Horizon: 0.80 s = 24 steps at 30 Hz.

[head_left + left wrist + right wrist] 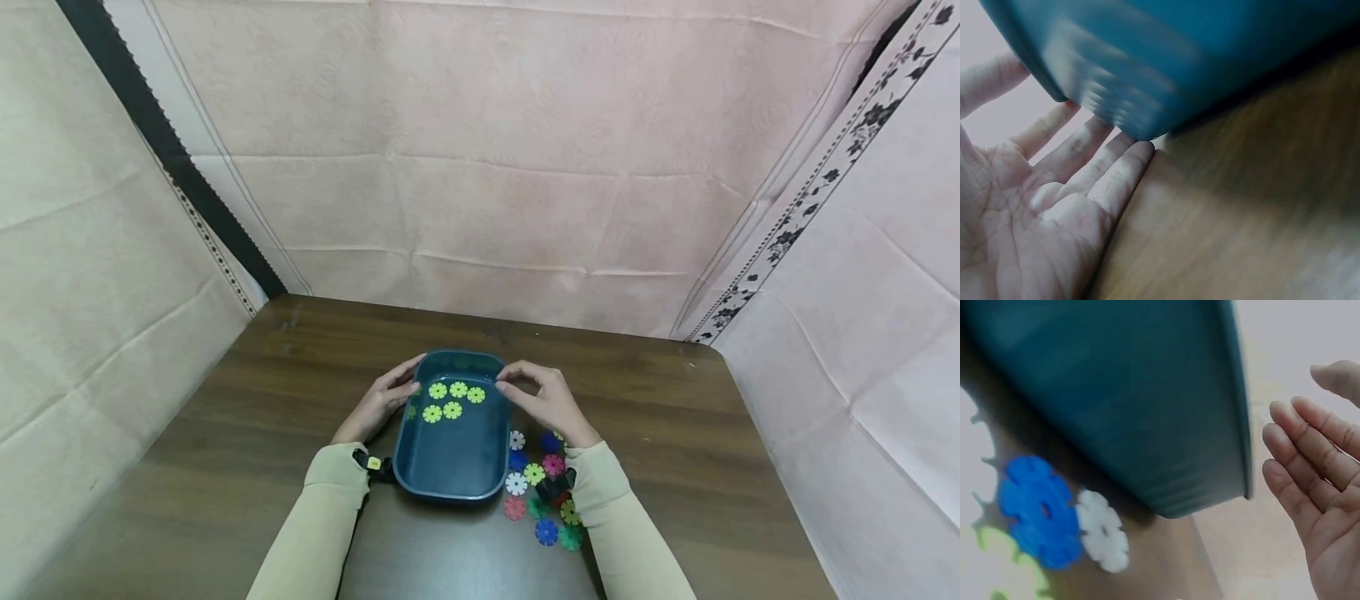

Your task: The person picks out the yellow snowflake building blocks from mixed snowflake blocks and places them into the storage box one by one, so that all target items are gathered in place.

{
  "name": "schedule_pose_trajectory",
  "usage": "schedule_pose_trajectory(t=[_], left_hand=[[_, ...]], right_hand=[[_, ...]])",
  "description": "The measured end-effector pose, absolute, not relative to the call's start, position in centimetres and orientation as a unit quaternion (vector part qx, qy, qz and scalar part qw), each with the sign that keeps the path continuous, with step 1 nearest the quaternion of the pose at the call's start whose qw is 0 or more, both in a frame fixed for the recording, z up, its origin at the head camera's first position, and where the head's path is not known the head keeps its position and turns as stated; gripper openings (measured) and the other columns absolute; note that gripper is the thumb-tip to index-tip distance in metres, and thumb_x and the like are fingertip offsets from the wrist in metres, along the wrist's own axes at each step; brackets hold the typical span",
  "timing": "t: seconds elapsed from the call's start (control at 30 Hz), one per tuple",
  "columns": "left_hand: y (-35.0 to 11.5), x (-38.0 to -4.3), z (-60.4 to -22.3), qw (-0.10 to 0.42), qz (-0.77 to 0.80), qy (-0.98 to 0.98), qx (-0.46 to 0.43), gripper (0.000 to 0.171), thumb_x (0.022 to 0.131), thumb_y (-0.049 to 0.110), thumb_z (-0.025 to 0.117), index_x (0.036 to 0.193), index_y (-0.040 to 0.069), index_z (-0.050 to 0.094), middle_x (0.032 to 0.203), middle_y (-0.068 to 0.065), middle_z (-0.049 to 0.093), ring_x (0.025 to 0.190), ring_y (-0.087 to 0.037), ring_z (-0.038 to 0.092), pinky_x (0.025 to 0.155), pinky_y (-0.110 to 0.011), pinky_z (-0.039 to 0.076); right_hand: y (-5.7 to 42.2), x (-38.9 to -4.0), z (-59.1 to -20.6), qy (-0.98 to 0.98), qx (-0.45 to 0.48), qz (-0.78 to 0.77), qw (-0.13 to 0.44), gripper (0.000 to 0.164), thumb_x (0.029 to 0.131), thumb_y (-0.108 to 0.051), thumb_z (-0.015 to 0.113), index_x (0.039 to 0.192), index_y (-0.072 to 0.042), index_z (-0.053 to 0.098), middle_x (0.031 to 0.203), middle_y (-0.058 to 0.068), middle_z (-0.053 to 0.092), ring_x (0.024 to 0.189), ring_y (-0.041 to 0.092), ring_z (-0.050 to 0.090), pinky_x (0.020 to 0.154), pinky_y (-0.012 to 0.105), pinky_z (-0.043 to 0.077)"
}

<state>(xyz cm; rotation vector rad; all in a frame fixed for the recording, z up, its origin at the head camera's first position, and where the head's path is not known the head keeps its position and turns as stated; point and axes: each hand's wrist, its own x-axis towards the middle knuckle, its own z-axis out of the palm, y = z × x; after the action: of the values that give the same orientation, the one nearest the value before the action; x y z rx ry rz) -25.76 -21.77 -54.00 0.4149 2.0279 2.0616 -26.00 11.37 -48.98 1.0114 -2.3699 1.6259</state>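
Note:
A dark blue-green tray [453,467] sits on the table with several yellow notched flower-shaped discs [452,410] in its far half. At the tray's far left side my left hand [385,402] grips it, thumb over the rim. In the left wrist view its fingers [1119,178] lie against the tray's ribbed outer wall. My right hand [546,398] hovers by the far right rim, thumb and fingers parted. The right wrist view shows that hand's fingers [1310,447] loosely bent, apart from the wall, holding nothing.
Right of the tray, partly under my right forearm, lie loose discs: blue [546,532], white [516,482], green [570,537], pink [553,464], red [514,507] and yellow [534,473]. Pale cloth [510,208] hangs behind the brown wooden table [247,467] and along both sides.

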Motion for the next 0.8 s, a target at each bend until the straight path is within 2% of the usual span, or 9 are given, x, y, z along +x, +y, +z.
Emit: schedule_pose_trajectory(t=[0.2,0.33,0.47,0.57,0.73,0.8], left_hand=[[-21.8,-25.8,-54.0,0.114,0.701,0.689,0.142,0.053,0.105,0.018,0.052,0.155,0.028,0.039,0.156,-0.005,0.04,0.138,-0.033,0.042,0.107,-0.046,0.04],[-21.9,-25.8,-54.1,0.114,0.702,0.689,0.139,0.053,0.105,0.018,0.053,0.155,0.029,0.041,0.156,-0.003,0.04,0.139,-0.031,0.042,0.108,-0.048,0.039],[-21.9,-25.9,-54.2,0.115,0.701,0.691,0.136,0.052,0.104,0.019,0.054,0.154,0.03,0.042,0.157,-0.001,0.038,0.14,-0.029,0.041,0.11,-0.052,0.036],[-21.8,-25.9,-54.3,0.115,0.702,0.69,0.136,0.052,0.104,0.018,0.054,0.154,0.03,0.042,0.158,0.0,0.037,0.141,-0.028,0.04,0.111,-0.054,0.034],[-21.8,-25.9,-54.2,0.116,0.703,0.689,0.137,0.053,0.105,0.017,0.053,0.155,0.029,0.041,0.157,-0.002,0.038,0.14,-0.029,0.041,0.109,-0.048,0.039],[-21.9,-25.9,-54.1,0.116,0.703,0.688,0.137,0.053,0.105,0.017,0.053,0.155,0.028,0.041,0.157,-0.003,0.039,0.139,-0.03,0.043,0.107,-0.044,0.041]], right_hand=[[13.0,-26.0,-48.6,-0.785,0.312,0.53,0.07,0.015,0.098,-0.019,0.068,0.108,-0.008,0.072,0.103,0.002,0.073,0.097,0.022,0.07,0.086,0.043,0.056],[14.5,-25.7,-48.6,-0.789,0.296,0.533,0.073,0.012,0.099,-0.015,0.066,0.108,-0.01,0.072,0.102,0.009,0.073,0.096,0.031,0.07,0.085,0.045,0.056],[15.9,-24.4,-47.1,-0.805,0.28,0.517,0.079,0.011,0.099,-0.011,0.065,0.107,-0.006,0.072,0.102,0.015,0.073,0.094,0.026,0.071,0.084,0.044,0.057],[17.2,-23.4,-46.5,-0.81,0.268,0.515,0.08,0.011,0.099,-0.009,0.065,0.105,-0.003,0.072,0.1,0.017,0.074,0.091,0.019,0.071,0.082,0.038,0.057],[20.2,-23.4,-49.9,-0.808,0.236,0.536,0.064,0.015,0.098,-0.01,0.066,0.106,0.002,0.071,0.099,0.019,0.073,0.09,0.04,0.069,0.08,0.025,0.055],[21.3,-23.5,-52.0,-0.815,0.218,0.533,0.063,0.017,0.098,-0.012,0.066,0.105,0.003,0.071,0.097,0.017,0.073,0.089,0.042,0.068,0.079,0.024,0.054]])
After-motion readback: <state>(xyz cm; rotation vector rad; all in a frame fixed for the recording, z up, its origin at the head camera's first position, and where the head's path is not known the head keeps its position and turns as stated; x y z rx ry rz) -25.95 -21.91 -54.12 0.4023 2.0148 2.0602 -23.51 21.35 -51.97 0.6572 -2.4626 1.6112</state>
